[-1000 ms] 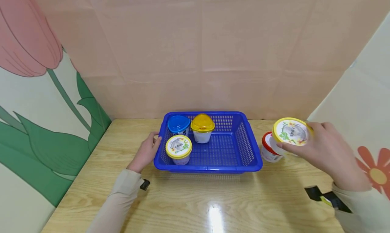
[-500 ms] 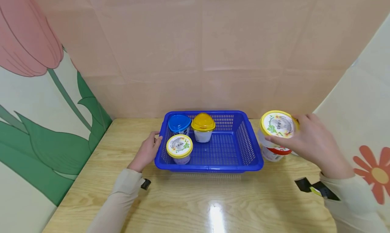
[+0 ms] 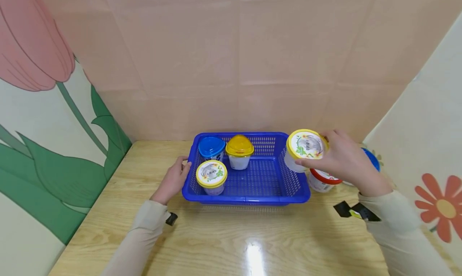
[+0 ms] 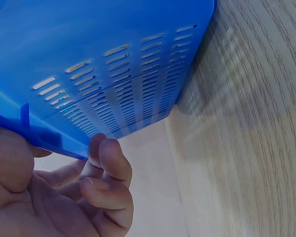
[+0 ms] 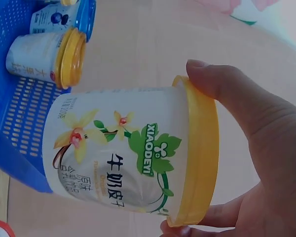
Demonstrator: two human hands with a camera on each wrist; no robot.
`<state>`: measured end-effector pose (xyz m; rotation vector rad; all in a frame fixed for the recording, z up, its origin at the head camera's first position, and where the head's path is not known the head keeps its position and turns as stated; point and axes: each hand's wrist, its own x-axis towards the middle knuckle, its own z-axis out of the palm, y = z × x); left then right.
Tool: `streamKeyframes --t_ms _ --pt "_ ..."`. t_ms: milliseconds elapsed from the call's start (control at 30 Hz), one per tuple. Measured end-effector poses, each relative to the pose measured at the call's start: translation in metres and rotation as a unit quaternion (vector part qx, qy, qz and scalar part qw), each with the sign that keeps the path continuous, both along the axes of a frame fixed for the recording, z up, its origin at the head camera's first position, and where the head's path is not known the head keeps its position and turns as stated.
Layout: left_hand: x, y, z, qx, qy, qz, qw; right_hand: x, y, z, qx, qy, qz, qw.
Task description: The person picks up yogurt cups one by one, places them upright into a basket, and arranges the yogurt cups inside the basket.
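Note:
My right hand (image 3: 337, 157) holds a white tub with a flat yellow lid (image 3: 307, 144) over the right rim of the blue basket (image 3: 249, 198). In the right wrist view, thumb and fingers grip the yellow lid's edge, and flowers and a green leaf decorate the tub's side (image 5: 113, 148). My left hand (image 3: 174, 179) grips the basket's left rim, thumb on one side and fingers beneath in the left wrist view. Inside the basket stand a blue-lidded tub (image 3: 211, 147), a tub with a domed yellow lid (image 3: 240, 149) and a flat yellow-lidded tub (image 3: 212, 175).
A red-lidded tub (image 3: 322, 181) stands on the wooden table (image 3: 223, 240) just right of the basket. Partly hidden behind my right hand is another blue-lidded tub (image 3: 371, 159). A peach-coloured backdrop (image 3: 238, 67) rises behind the basket.
My right hand has carried the yellow-lidded tub leftward, from above the red-lidded tub to the basket's right rim. The blue-lidded tub at right has come into sight. My left hand stays put.

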<state>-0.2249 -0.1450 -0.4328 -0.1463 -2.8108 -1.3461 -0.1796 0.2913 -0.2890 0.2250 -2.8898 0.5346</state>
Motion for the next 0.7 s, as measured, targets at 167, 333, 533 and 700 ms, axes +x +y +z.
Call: streamKeyframes --t_ms 167,333,533,700 --pt "0.001 0.000 0.000 -0.005 0.004 0.004 1.0000 -0.006 -0.010 -0.002 0.001 -0.016 0.015 1.000" --pt "0.001 0.001 0.000 -0.008 0.012 0.002 0.9999 -0.011 -0.019 -0.005 0.004 -0.034 0.031 0.999" --pt "0.003 -0.001 0.001 0.000 0.009 0.007 0.9999 -0.020 -0.036 -0.008 0.011 -0.042 0.063 0.997" --pt "0.003 -0.001 0.001 0.002 0.008 0.003 1.0000 -0.025 -0.051 -0.009 0.026 -0.053 0.069 0.996"
